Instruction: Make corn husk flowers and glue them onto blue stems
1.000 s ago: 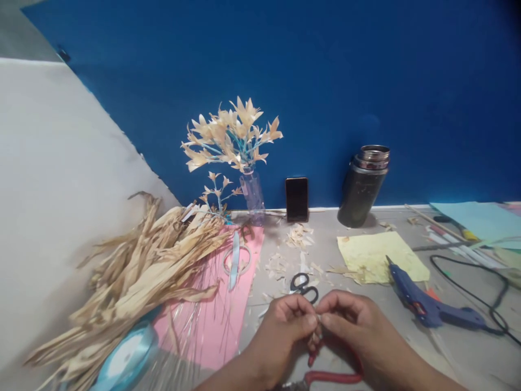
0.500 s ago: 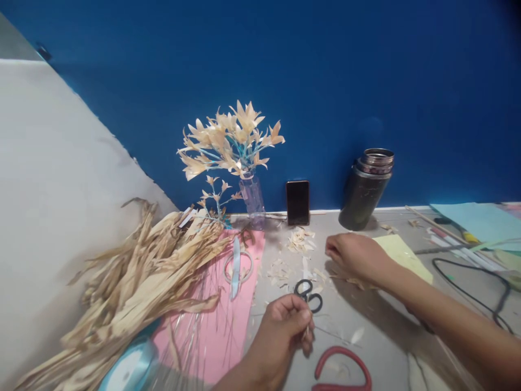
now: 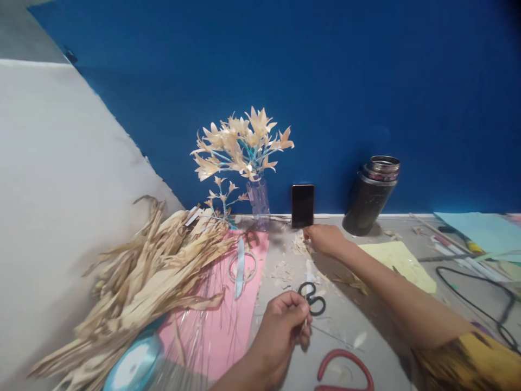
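Note:
My left hand (image 3: 285, 323) is closed in a pinch at the lower middle, near the black-handled scissors (image 3: 312, 298). Something small and pale may be between its fingertips, but I cannot make it out. A thin wire (image 3: 331, 335) runs on the table beside it. My right hand (image 3: 323, 238) reaches to a small pile of pale cut husk pieces (image 3: 300, 245) in front of the phone (image 3: 303, 206). Its fingers are bent together at the pile's edge; what they hold, if anything, is hidden. Loose husk scraps (image 3: 280, 271) lie between the hands.
Dried corn husks (image 3: 163, 271), pink paper (image 3: 220, 331) with wires and tape, and a blue ribbon roll (image 3: 136, 361) lie left. Husk flowers (image 3: 244, 141) stand in a clear bottle (image 3: 258, 203). A dark flask (image 3: 368, 201), yellow paper (image 3: 401, 263) and red handles (image 3: 345, 355) are right.
My right hand has moved left and away from me, from beside the yellow paper to the husk pile. My left hand keeps its pinch in nearly the same place. The view has shifted slightly.

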`<state>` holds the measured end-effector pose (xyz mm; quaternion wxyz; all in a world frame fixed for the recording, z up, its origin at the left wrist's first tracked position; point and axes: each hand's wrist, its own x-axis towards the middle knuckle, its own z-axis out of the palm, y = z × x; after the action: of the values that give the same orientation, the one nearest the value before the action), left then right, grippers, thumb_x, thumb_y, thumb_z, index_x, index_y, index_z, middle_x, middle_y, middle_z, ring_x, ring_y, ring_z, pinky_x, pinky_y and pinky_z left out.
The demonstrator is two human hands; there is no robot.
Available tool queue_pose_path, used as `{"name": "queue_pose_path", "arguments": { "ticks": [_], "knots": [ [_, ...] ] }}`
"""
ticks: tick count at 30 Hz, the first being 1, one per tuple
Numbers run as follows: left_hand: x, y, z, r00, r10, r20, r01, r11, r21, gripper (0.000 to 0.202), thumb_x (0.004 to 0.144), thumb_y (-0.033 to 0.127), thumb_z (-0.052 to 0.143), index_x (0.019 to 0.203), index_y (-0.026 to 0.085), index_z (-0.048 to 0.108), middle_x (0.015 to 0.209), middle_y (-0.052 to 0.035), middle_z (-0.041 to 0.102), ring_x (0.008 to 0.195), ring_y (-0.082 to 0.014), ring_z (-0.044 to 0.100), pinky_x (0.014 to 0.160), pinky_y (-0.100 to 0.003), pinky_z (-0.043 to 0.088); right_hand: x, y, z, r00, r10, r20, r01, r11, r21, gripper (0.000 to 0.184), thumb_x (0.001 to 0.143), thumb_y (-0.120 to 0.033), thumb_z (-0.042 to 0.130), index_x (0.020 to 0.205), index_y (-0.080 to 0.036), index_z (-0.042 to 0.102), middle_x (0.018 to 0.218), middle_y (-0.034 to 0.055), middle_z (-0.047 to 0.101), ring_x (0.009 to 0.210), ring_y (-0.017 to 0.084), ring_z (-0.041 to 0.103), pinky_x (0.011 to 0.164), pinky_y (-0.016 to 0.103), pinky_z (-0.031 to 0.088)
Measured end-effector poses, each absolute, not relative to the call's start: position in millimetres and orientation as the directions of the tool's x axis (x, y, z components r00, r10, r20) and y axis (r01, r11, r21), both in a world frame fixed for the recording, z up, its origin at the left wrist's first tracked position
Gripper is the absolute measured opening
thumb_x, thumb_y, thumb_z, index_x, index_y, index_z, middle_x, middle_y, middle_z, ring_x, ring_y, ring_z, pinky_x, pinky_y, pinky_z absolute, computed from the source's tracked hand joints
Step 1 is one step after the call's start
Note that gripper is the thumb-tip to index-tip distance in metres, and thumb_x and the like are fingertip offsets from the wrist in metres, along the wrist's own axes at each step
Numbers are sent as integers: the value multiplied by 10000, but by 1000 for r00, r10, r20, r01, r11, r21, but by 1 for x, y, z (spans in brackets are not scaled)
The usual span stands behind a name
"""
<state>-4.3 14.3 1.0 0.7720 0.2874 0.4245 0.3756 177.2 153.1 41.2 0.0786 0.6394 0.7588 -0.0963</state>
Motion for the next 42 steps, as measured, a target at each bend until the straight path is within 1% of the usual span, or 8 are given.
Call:
{"name": "queue_pose_path", "arguments": {
  "ticks": [8,13,16,19,22,27,36,42],
  "knots": [
    [-5,15,0,349,837,-422,-340,533,775,378,628,394,840,732,154,567,616,17,579,489,-73,466,466,-217,315,170,152,28,-166,959,-230,979,132,-158,317,968,-333,635,1245,-180,619,1268,94,638,1067,240,657,895,442,562],
    [-5,15,-2,343,841,-417,-345,526,777,364,628,376,833,725,152,563,622,13,584,491,-71,470,463,-210,307,180,149,32,-161,959,-232,918,60,-391,308,969,-344,632,1229,-178,623,1236,81,650,1034,231,664,874,441,570],
    [-6,17,-3,335,855,-396,-357,504,786,365,637,384,833,731,154,564,626,14,585,488,-71,463,461,-211,314,186,142,37,-192,951,-244,802,8,-598,219,970,-329,611,1051,-132,663,1008,54,698,838,179,676,729,336,566],
    [-9,22,-1,318,873,-369,-368,473,800,360,674,398,824,743,158,564,621,21,580,487,-70,455,473,-213,325,188,121,44,-229,942,-244,613,-56,-788,211,939,-311,548,877,-128,631,760,19,662,601,113,579,522,221,430],
    [-13,26,9,311,892,-328,-400,436,806,339,701,384,820,743,156,572,685,-6,626,553,-84,509,540,-220,379,187,86,49,-283,923,-261,434,-119,-893,249,858,-401,559,815,-160,603,579,-43,551,465,83,436,451,208,317],
    [-12,24,31,311,921,-236,-360,344,867,232,717,311,800,757,151,637,816,-56,695,676,-126,571,672,-262,446,181,30,56,-351,866,-356,254,-278,-926,161,721,-323,678,730,-173,622,542,-53,547,464,74,429,457,200,298],
    [3,11,42,294,946,-134,111,105,988,40,740,191,666,710,175,645,688,0,619,657,-128,524,630,-245,400,191,10,47,-405,848,-341,328,-214,-920,63,705,-168,588,728,-172,647,581,-37,605,520,109,545,500,209,401],
    [19,17,38,296,923,-245,49,241,969,59,708,195,669,694,168,618,602,5,624,569,-111,531,576,-227,391,219,-7,54,-297,914,-277,449,-122,-885,78,809,-231,555,792,-193,621,674,-7,656,599,147,609,556,236,441]
  ]
}}
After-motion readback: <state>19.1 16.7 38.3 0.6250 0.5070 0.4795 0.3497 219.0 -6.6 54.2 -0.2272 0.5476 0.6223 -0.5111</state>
